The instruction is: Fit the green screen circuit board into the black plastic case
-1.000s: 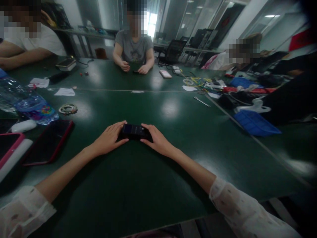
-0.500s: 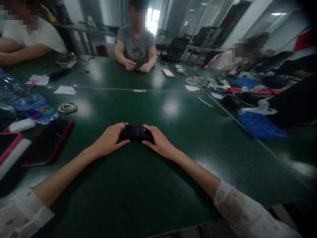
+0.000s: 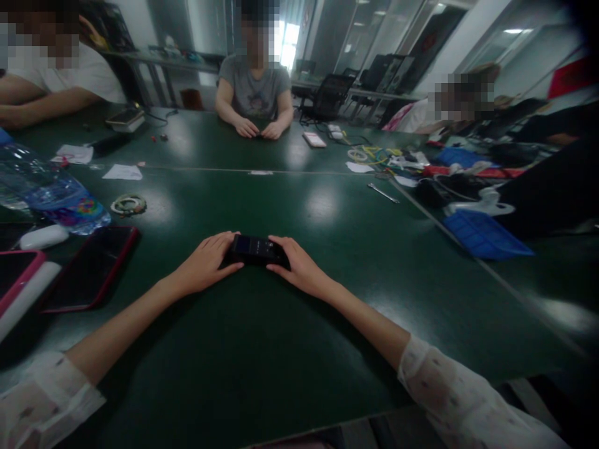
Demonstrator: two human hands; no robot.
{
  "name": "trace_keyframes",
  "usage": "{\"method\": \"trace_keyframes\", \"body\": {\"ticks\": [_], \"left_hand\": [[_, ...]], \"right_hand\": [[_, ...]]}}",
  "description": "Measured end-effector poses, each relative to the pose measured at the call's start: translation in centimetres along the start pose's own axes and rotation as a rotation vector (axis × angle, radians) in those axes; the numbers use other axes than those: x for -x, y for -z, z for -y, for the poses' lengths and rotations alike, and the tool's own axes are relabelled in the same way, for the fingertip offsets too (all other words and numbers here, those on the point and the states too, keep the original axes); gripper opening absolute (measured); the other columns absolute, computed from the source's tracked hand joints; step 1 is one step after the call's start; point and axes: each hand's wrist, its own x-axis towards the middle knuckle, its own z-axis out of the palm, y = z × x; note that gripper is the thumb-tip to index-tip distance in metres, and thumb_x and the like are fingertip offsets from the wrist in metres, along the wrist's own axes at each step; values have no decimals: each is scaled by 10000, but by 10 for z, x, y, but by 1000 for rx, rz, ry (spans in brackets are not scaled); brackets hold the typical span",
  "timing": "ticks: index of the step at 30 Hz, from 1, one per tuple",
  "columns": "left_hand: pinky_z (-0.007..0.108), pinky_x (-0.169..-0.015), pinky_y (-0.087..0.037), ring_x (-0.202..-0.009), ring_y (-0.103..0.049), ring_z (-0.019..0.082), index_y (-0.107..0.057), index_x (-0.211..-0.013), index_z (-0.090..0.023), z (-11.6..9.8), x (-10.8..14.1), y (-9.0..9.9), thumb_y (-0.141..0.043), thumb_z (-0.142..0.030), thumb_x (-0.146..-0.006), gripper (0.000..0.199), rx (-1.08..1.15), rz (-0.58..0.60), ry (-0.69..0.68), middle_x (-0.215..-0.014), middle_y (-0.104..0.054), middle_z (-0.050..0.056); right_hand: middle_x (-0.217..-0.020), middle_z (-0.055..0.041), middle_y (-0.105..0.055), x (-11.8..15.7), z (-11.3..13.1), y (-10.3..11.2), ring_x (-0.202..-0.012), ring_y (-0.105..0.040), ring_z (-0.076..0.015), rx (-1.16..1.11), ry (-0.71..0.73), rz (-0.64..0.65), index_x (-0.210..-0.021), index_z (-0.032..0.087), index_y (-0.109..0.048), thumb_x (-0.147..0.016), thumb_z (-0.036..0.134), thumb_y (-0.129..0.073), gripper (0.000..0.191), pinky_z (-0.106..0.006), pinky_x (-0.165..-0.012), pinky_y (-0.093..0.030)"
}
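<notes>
A small black device with a dark screen and tiny white markings [image 3: 255, 247] rests on the green table [image 3: 253, 349] in front of me. My left hand [image 3: 208, 262] grips its left end, thumb along the near side and fingers over the far side. Its right end is held the same way by my right hand [image 3: 299, 265]. Both ends of the device are partly hidden by my fingers. I cannot make out what kind of device it is.
To my left lie a red-edged phone [image 3: 91, 268], a white case [image 3: 44, 237], a water bottle [image 3: 60, 193] and a bracelet [image 3: 128, 204]. On the right are a wrench [image 3: 382, 193], a blue bin [image 3: 484, 234] and tangled cables [image 3: 374, 154]. A person [image 3: 255, 93] sits opposite; others sit left and right.
My hands keep the same hold on the black device. The view has shifted very slightly, so things at the right appear a little further left.
</notes>
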Motion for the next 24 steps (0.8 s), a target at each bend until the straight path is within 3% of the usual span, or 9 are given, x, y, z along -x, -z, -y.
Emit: {"method": "trace_keyframes", "body": {"ticks": [9,12,15,20,24], "left_hand": [[500,-1149,-305,-1396,-379,312,-336,-1460,-193,3,1,-2,-432,-615,-949,670,-20,-8,-41,-1499,-426,145],[493,-1158,-294,-1412,-355,304,-351,-1456,-197,3,2,-2,-412,-601,-964,640,-41,4,-52,-1514,-408,134],[494,-1158,-293,-1422,-340,301,-358,-1455,-196,2,2,0,-397,-597,-972,629,-50,27,-41,-1538,-380,123],[488,-1167,-285,-1427,-333,293,-388,-1435,-177,1,1,3,-384,-608,-973,631,-56,42,-46,-1554,-359,118],[494,-1167,-287,-1428,-332,295,-405,-1427,-167,-1,1,4,-380,-621,-969,646,-65,59,-22,-1553,-361,119]], "right_hand": [[-1281,-116,-552,3,0,-1,-1174,-552,-270,-24,45,-104,-1382,241,-375,-886,324,-644,571,-515,-1023,-479],[-1304,-123,-542,3,0,0,-1186,-554,-272,-61,47,-228,-1386,249,-362,-899,376,-622,566,-488,-1018,-482],[-1294,-118,-543,2,-6,8,-1157,-567,-276,-38,27,-453,-1381,264,-363,-894,425,-613,571,-476,-976,-500],[-1291,-119,-519,-2,-43,27,-1153,-555,-279,79,-63,-740,-1344,244,-393,-871,403,-633,554,-474,-968,-486],[-1260,-146,-532,-3,-80,30,-1144,-553,-297,165,-192,-774,-1321,201,-402,-865,389,-609,535,-497,-962,-476]]}}
